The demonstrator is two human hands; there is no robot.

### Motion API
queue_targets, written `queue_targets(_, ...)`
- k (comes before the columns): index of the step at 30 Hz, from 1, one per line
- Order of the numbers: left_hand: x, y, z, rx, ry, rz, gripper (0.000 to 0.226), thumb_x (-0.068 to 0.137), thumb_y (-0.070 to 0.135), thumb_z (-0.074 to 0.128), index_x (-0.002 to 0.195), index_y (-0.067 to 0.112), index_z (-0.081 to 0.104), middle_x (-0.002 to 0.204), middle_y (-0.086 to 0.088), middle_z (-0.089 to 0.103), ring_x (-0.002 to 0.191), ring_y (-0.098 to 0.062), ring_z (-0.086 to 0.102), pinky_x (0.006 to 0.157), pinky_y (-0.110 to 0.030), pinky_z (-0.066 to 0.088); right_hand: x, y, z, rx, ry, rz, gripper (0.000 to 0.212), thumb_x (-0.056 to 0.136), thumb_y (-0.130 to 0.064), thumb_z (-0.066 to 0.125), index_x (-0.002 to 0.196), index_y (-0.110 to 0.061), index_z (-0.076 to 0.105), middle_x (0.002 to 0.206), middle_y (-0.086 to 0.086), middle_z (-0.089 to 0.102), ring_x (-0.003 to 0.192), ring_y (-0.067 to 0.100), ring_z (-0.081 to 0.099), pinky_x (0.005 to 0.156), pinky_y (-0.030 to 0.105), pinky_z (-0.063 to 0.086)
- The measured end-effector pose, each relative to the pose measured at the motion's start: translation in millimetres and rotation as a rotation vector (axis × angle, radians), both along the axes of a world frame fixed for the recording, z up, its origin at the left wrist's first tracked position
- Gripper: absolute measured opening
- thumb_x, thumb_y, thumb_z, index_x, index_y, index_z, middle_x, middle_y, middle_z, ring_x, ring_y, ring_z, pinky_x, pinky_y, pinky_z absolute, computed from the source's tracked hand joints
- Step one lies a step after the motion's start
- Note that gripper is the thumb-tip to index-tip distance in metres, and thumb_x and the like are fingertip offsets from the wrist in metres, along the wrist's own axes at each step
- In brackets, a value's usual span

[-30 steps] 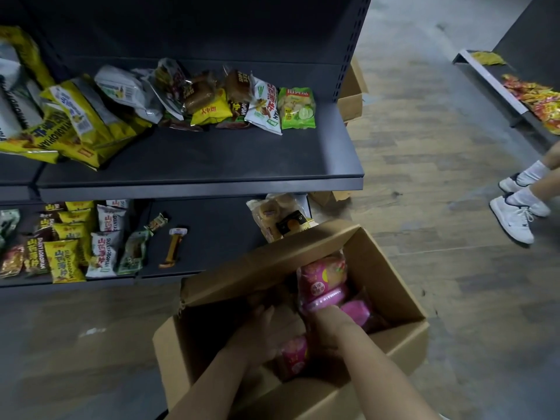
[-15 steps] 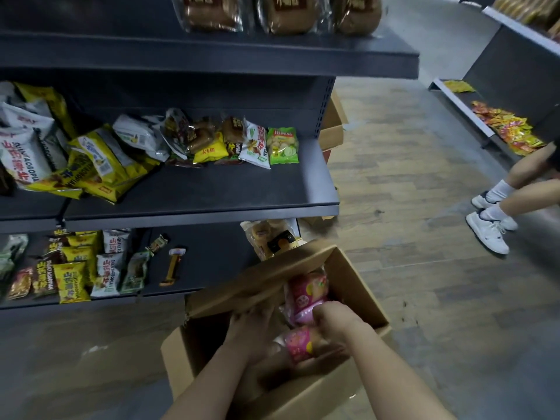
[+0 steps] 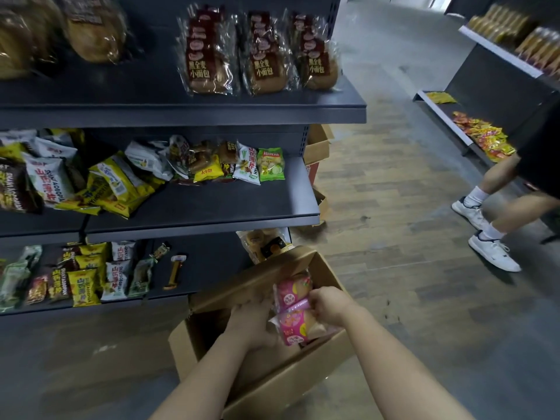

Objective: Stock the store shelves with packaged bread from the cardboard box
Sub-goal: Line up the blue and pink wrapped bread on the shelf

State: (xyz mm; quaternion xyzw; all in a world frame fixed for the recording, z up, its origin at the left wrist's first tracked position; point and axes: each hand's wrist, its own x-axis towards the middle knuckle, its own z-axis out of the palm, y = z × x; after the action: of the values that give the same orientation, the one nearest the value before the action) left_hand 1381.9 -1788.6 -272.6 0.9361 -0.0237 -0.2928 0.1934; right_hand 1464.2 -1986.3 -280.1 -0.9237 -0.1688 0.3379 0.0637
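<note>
The open brown cardboard box point(image 3: 272, 386) stands on the wood-patterned floor point(image 3: 394, 183) just before the right end of the dark grey metal shelf unit point(image 3: 212, 112), its far flap point(image 3: 251, 277) raised toward the lowest shelf; the right hand point(image 3: 328, 304) is over the box's far right corner, fingers curled and pinching the upper edge of a pink plastic-wrapped bread pack point(image 3: 292, 327), which stands upright inside the box; a second pink bread pack point(image 3: 292, 287) sits just behind it, touching, by the far flap; the left hand point(image 3: 251, 319) is in the box's middle, beside the held pack, fingers reaching forward under the flap, too blurred to tell whether they hold anything; at the top shelf's right end stand three clear bags of brown buns with dark red labels point(image 3: 266, 53); mixed yellow, white and green snack bags point(image 3: 115, 183) lie along the middle shelf; another person's legs in white sneakers point(image 3: 491, 250) are on the floor, well right of the box.
</note>
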Motion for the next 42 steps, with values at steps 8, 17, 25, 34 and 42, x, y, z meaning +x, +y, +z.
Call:
queue_targets(8, -11.2, -22.3, 60.6, 0.058, -0.224, -0.160, 0.094, 0.078, 0.046, 0.069, 0.154, 0.027, 0.018, 0.156, 0.000, 0.025, 0.144, -0.021, 0.021, 0.119, -0.043, 0.004, 3.3, -3.3, 87.1, 0.214, 0.197, -0.190, 0.020, 0.083, -0.007, 0.064, 0.101, -0.015, 0.059, 0.105, 0.001, 0.065, 0.088, 0.015, 0.059, 0.070, 0.028, 0.051)
queue_targets(17, 9.8, -10.5, 107.2, 0.019, -0.459, -0.098, 0.079, 0.074, 0.058, 0.069, 0.141, 0.029, 0.039, 0.130, 0.004, 0.050, 0.123, -0.019, 0.047, 0.112, -0.037, 0.028, 2.6, -16.3, 154.5, 0.638, 0.160, -0.525, 0.043, 0.083, -0.025, 0.075, 0.123, -0.020, 0.058, 0.112, -0.001, 0.061, 0.096, 0.015, 0.063, 0.069, 0.025, 0.053)
queue_targets(25, 17.8, 1.8, 131.6, -0.286, -0.367, 0.389, 0.071, 0.059, 0.055, 0.074, 0.121, 0.026, 0.052, 0.108, 0.005, 0.060, 0.097, -0.016, 0.060, 0.080, -0.036, 0.054, -17.7, 9.0, 145.7, 0.839, 0.019, -0.854, 0.057, 0.083, -0.045, 0.072, 0.118, -0.019, 0.035, 0.116, 0.008, 0.055, 0.099, 0.019, 0.059, 0.081, 0.040, 0.055)
queue_targets(34, 10.2, -12.2, 158.4, -0.388, -0.318, 0.513, 0.083, 0.064, 0.056, 0.076, 0.124, 0.019, 0.032, 0.106, 0.000, 0.058, 0.095, -0.024, 0.063, 0.083, -0.042, 0.056, -25.9, 46.8, 147.3, 1.049, 0.242, -0.954, 0.046, 0.081, -0.040, 0.072, 0.110, -0.020, 0.043, 0.108, 0.014, 0.064, 0.091, 0.027, 0.069, 0.068, 0.037, 0.056)
queue_targets(42, 9.4, 13.1, 176.7, -0.246, -0.463, 0.203, 0.076, 0.081, 0.079, 0.047, 0.134, 0.026, 0.042, 0.133, 0.002, 0.051, 0.116, -0.019, 0.055, 0.093, -0.042, 0.051, -22.3, 19.3, 166.7, 0.893, 0.070, -0.870, 0.023, 0.089, -0.025, 0.066, 0.102, -0.022, 0.047, 0.105, 0.013, 0.064, 0.087, 0.023, 0.066, 0.065, 0.030, 0.051)
